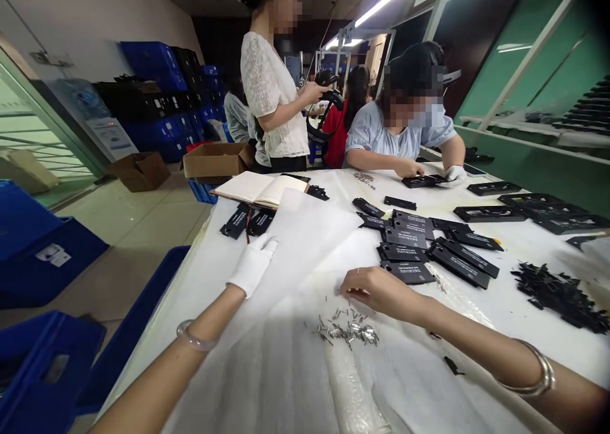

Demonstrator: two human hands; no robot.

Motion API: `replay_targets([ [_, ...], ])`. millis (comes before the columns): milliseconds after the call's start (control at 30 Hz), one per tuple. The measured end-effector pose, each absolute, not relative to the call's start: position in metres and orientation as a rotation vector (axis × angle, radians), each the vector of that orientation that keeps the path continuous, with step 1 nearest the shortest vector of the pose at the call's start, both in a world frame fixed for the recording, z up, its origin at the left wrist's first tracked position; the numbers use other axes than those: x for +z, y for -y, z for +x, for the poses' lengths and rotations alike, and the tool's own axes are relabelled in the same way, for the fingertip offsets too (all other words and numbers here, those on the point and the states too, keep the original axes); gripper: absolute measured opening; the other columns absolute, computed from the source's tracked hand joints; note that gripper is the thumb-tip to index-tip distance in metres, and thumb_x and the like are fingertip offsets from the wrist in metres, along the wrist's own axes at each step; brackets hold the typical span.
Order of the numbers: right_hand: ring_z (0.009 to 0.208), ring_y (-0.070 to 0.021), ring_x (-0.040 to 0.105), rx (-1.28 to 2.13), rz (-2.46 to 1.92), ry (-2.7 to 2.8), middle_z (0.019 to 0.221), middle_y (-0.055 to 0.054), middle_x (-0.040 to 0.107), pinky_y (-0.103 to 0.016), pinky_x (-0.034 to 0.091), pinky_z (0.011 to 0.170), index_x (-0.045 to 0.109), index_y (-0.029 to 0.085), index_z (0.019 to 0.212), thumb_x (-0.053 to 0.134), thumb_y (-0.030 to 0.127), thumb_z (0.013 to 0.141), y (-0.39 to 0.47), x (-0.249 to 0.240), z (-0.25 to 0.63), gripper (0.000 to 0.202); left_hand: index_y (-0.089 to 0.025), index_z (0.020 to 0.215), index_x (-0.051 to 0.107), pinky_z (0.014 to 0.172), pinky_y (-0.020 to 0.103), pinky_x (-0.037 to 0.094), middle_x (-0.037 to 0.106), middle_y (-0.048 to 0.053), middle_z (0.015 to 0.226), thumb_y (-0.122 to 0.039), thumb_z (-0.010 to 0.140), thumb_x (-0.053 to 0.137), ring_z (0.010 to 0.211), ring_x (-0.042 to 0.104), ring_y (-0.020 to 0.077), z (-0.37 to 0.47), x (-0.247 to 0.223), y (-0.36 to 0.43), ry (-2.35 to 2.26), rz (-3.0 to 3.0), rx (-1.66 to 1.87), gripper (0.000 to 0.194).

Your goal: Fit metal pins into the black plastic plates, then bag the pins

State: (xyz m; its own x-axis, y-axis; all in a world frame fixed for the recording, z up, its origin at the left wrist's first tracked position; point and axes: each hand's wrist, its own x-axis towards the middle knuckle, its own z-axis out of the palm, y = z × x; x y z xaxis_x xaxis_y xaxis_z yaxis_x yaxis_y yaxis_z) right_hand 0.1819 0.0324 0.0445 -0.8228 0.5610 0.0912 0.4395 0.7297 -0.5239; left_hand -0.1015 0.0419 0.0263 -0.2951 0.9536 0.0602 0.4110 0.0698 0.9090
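Observation:
My left hand (254, 264), in a white glove, rests on a white foam sheet (309, 230) just below two black labelled parts (237, 221). Its fingers reach forward, and I see nothing held in them. My bare right hand (366, 289) hovers low over the table with its fingers curled down; whatever is between the fingertips is too small to tell. Just below it lies a scattered heap of small metal pins (347, 329). Beyond the right hand are several black labelled plates (407, 272), some overlapping.
An open notebook (260, 189) lies at the table's far left. Small black pieces (560, 297) are piled at right, near black frames (490, 213). Across the table a seated person (400, 135) handles a black part; another person (276, 103) stands. Blue bins (47, 250) are at left.

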Motion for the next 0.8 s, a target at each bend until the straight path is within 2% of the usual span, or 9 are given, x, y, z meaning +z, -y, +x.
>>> replay_targets([
  [67, 0.101, -0.0192, 0.062, 0.702, -0.694, 2.716, 0.112, -0.007, 0.066, -0.032, 0.051, 0.087, 0.068, 0.019, 0.110, 0.046, 0.010, 0.088, -0.034, 0.038, 0.178, 0.032, -0.010, 0.106, 0.063, 0.100, 0.033, 0.039, 0.064, 0.011, 0.112, -0.045, 0.075, 0.054, 0.110, 0.056, 0.0235, -0.101, 0.024, -0.042, -1.743, 1.353, 1.205, 0.047],
  [133, 0.119, -0.0192, 0.052, 0.762, -0.604, 2.751, 0.129, -0.006, 0.056, -0.033, 0.045, 0.100, 0.059, 0.021, 0.124, 0.043, 0.013, 0.091, -0.029, 0.034, 0.179, 0.037, -0.010, 0.104, 0.064, 0.099, 0.033, 0.040, 0.065, 0.011, 0.111, -0.045, 0.075, 0.054, 0.108, 0.057, 0.0232, -0.101, 0.022, -0.042, -1.726, 1.337, 1.213, 0.047],
  [200, 0.127, -0.0188, 0.044, 0.825, -0.595, 2.785, 0.138, -0.004, 0.046, -0.034, 0.039, 0.106, 0.050, 0.023, 0.134, 0.042, 0.015, 0.093, -0.019, 0.035, 0.186, 0.042, -0.009, 0.105, 0.063, 0.098, 0.033, 0.041, 0.065, 0.012, 0.111, -0.045, 0.075, 0.054, 0.107, 0.058, 0.0231, -0.101, 0.020, -0.042, -1.713, 1.314, 1.217, 0.047],
  [300, 0.127, -0.0174, 0.044, 0.894, -0.633, 2.817, 0.140, -0.001, 0.044, -0.031, 0.038, 0.107, 0.044, 0.027, 0.137, 0.043, 0.014, 0.092, -0.004, 0.047, 0.200, 0.047, -0.008, 0.107, 0.063, 0.099, 0.032, 0.040, 0.064, 0.012, 0.114, -0.046, 0.075, 0.055, 0.110, 0.057, 0.0234, -0.101, 0.017, -0.043, -1.697, 1.292, 1.213, 0.050],
  [433, 0.121, -0.0156, 0.051, 0.918, -0.695, 2.765, 0.133, 0.000, 0.052, -0.027, 0.042, 0.103, 0.049, 0.029, 0.134, 0.041, 0.017, 0.095, -0.005, 0.062, 0.201, 0.041, -0.007, 0.110, 0.061, 0.100, 0.031, 0.039, 0.062, 0.013, 0.117, -0.045, 0.075, 0.057, 0.112, 0.056, 0.0232, -0.100, 0.010, -0.046, -1.691, 1.281, 1.192, 0.052],
  [567, 0.129, -0.0180, 0.042, 0.878, -0.591, 2.803, 0.138, -0.003, 0.046, -0.033, 0.037, 0.107, 0.045, 0.024, 0.137, 0.039, 0.019, 0.096, -0.020, 0.054, 0.179, 0.042, -0.006, 0.110, 0.060, 0.101, 0.030, 0.038, 0.061, 0.014, 0.119, -0.044, 0.075, 0.057, 0.113, 0.055, 0.0226, -0.100, 0.004, -0.047, -1.703, 1.291, 1.177, 0.052],
  [700, 0.133, -0.0191, 0.036, 0.881, -0.535, 2.878, 0.144, -0.005, 0.037, -0.034, 0.033, 0.110, 0.041, 0.021, 0.139, 0.040, 0.028, 0.096, -0.013, 0.045, 0.177, 0.044, -0.009, 0.107, 0.061, 0.094, 0.029, 0.042, 0.065, 0.010, 0.108, -0.047, 0.076, 0.056, 0.105, 0.058, 0.0219, -0.102, 0.000, -0.047, -1.699, 1.310, 1.173, 0.049],
  [800, 0.129, -0.0190, 0.042, 0.901, -0.555, 2.879, 0.140, -0.003, 0.044, -0.033, 0.036, 0.108, 0.045, 0.024, 0.137, 0.041, 0.030, 0.097, -0.002, 0.054, 0.192, 0.041, -0.011, 0.104, 0.062, 0.086, 0.028, 0.045, 0.067, 0.007, 0.097, -0.048, 0.074, 0.057, 0.096, 0.059, 0.0210, -0.101, -0.003, -0.047, -1.699, 1.321, 1.170, 0.048],
])
